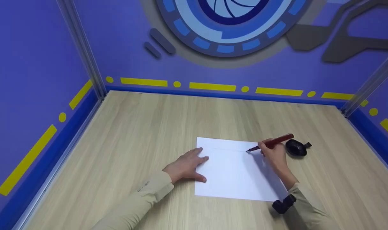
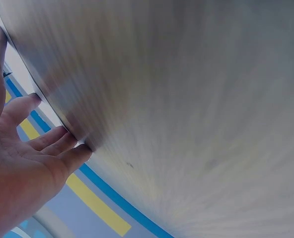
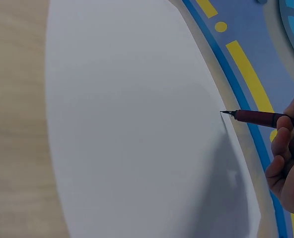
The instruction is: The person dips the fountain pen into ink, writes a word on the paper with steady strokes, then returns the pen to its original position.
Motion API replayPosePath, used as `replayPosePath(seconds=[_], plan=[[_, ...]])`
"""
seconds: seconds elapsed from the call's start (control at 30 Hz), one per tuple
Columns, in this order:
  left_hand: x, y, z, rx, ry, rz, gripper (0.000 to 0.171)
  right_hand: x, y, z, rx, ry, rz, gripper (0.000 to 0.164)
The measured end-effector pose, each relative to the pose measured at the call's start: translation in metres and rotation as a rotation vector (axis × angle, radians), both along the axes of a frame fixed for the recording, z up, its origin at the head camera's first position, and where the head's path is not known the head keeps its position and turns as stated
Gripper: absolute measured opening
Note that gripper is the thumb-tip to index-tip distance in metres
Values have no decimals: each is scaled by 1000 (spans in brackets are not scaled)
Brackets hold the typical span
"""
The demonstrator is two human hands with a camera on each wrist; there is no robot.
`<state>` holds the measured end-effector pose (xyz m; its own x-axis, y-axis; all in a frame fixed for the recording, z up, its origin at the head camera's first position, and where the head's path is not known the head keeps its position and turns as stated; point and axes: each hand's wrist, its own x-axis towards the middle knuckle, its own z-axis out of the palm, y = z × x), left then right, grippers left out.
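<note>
A white sheet of paper (image 1: 232, 175) lies flat on the table, with a faint thin line near its top edge. My left hand (image 1: 187, 164) rests on the sheet's left edge, fingers spread and fairly straight. In the left wrist view the left hand (image 2: 33, 158) shows its thumb and fingertips down at the paper's edge. A dark red fountain pen (image 1: 278, 139) is pinched in my right hand (image 1: 275, 156), its tip at the upper right part of the sheet. The right wrist view shows the pen's pointed nib (image 3: 227, 113) at the paper and the right hand's curled fingers (image 3: 282, 141).
A small black rounded object (image 1: 296, 148) with a short tab stands just right of my right hand; its kind is unclear. The wooden table (image 1: 143, 127) meets blue panels (image 1: 127, 60) at the back and sides. A black device (image 1: 284, 204) sits at my right wrist.
</note>
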<state>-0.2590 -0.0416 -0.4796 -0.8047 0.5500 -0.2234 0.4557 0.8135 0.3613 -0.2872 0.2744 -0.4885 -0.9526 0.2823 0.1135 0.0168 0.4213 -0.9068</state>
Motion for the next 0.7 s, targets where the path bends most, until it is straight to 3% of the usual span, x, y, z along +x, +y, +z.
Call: replayPosePath(seconds=[0.13, 0.4, 0.7], plan=[[1, -1, 1, 24, -25, 12, 81, 0, 3, -1, -3, 5, -2, 18], [0, -2, 0, 15, -5, 3, 80, 1, 11, 0, 65, -5, -25, 18], [0, 0, 1, 13, -8, 1, 81, 4, 17, 0, 65, -21, -38, 20]])
